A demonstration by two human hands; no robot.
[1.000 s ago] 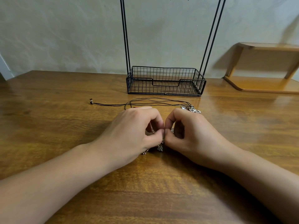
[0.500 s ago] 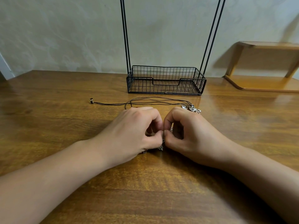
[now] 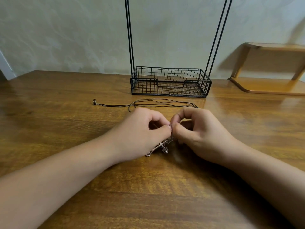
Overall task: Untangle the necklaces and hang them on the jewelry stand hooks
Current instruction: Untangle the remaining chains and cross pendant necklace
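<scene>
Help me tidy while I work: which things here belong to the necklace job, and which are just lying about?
Job:
- chain necklace, pinched by left hand and right hand
- cord necklace, lying beyond the hands
- stand, hooks barely in view

Lying about:
- wooden shelf, far right on the table

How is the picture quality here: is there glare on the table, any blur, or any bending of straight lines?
Head view: soft glare on the table at the right, near the wooden shelf; the chain between the left hand and right hand is slightly blurred; the stand rods lean inward, wide-angle distortion; faint shadows under both forearms.
</scene>
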